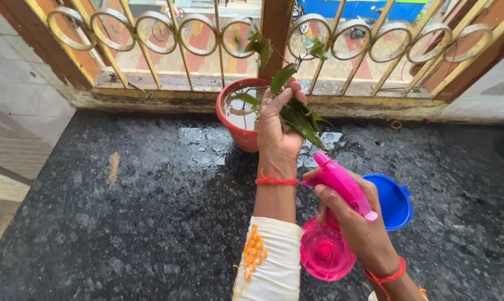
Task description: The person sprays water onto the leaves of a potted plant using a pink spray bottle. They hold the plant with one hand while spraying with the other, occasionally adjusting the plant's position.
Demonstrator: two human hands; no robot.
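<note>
While the wet black stone ledge [124,223] bears a red pot [238,131] below the window grille [152,33], the right hand [358,223] grips a pink spray bottle [333,223], and the left hand [274,128] seemingly pinches a leaf [302,120] of the plant over the pot

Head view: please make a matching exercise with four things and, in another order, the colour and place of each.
Things:
1. spray bottle
2. pot
3. lid
4. leaves

Descriptions:
a. green, touched by the left hand
b. blue, on the counter behind the right hand
c. pink, gripped by the right hand
d. red, by the window grille

Pairs: 1-c, 2-d, 3-b, 4-a
</note>
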